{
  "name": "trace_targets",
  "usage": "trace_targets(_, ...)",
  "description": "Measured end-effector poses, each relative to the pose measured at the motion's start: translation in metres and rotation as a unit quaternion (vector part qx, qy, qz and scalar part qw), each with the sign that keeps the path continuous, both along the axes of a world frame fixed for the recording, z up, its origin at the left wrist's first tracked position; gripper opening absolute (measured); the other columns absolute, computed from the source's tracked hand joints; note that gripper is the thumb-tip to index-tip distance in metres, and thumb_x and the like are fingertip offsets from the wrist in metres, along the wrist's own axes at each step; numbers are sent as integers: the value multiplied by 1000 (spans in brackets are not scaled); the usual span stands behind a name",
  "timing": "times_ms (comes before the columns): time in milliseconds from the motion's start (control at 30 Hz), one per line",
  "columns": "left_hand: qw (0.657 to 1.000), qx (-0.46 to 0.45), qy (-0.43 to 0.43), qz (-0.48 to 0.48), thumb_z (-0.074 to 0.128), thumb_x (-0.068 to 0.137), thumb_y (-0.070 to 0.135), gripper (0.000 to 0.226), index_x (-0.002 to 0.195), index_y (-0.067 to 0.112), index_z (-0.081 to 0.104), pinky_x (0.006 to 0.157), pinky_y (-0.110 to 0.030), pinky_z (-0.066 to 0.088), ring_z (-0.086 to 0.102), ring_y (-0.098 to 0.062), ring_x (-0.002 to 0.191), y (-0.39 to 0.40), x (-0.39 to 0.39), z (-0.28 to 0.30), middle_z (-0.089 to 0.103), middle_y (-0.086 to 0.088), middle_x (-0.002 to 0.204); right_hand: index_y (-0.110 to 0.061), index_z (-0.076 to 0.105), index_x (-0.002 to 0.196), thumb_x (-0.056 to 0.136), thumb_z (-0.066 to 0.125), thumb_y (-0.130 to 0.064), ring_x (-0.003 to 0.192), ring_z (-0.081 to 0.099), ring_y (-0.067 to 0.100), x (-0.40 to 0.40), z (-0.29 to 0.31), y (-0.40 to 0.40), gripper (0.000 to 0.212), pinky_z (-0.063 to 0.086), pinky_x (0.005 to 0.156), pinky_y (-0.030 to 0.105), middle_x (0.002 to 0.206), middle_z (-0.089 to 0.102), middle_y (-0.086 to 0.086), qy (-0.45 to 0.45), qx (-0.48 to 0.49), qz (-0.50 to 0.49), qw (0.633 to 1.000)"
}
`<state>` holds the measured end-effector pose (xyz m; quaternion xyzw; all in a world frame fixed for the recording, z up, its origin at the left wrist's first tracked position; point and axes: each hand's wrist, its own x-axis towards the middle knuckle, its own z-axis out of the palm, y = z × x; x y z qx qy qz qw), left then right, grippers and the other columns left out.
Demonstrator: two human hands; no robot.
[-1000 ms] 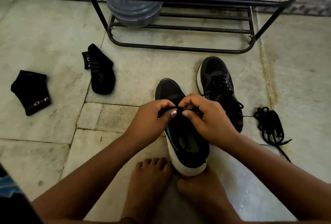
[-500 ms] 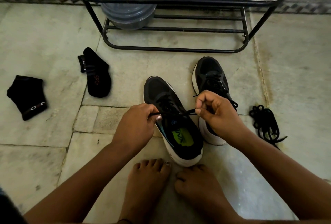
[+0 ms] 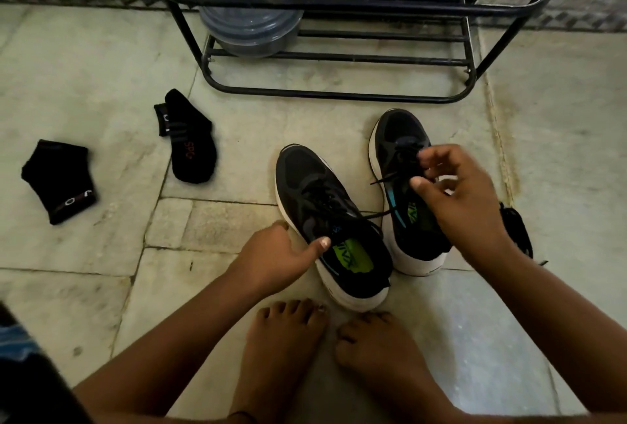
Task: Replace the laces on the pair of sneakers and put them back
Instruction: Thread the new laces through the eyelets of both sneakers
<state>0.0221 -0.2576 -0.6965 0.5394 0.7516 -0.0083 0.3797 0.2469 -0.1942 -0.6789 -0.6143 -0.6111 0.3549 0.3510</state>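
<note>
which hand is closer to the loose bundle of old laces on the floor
Right. The right hand hovers over the right sneaker, just left of the lace bundle; the left hand grips the other sneaker, farther away.
</note>
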Motion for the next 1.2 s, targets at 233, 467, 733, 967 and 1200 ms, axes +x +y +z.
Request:
trace_targets(233,997,12,-72,-12,49,92,50,51,129,14,50,89,-34,48,59,-22,109,5,14,-11,62,-6,122,-19,31,145,78,48,25,120,42,18,25,-24,8,82,45,88,33,143,38,7,108,-245,-92,959)
trace_targets(467,991,101,-89,-19,37,98,43,49,140,18,37,83,-37,51,62,-22,98,13,23,-25,64,-8,114,-48,65,90,81,46,-36,68,55,1,-16,-116,-113,24,44,72,16,75,66,-14,-163,-276,187,929)
trace_targets(733,956,73,-269,94,53,92,28,78,152,27,2,113,-32,31,33,-12,137,2,39,-39,29,6,152,-31,65,52,65,43,-43,48,55,6,-37,-123,-148,29,46,50,18,50,58,-15,-318,-122,335,878)
trace_targets(967,945,79,-292,127,40,96,5,69,152,25,5,102,-13,29,29,0,127,4,42,-37,31,10,146,-27,59,47,65,42,-43,43,49,2,-37,-126,-150,30,41,50,12,46,54,-13,-317,-40,318,893)
trace_targets(1200,942,111,-298,106,38,95,0,66,149,28,13,78,5,33,44,3,113,6,37,-18,43,25,120,-28,64,54,67,44,-42,43,52,8,-42,-124,-152,29,40,50,17,48,57,-11,-374,-24,347,860)
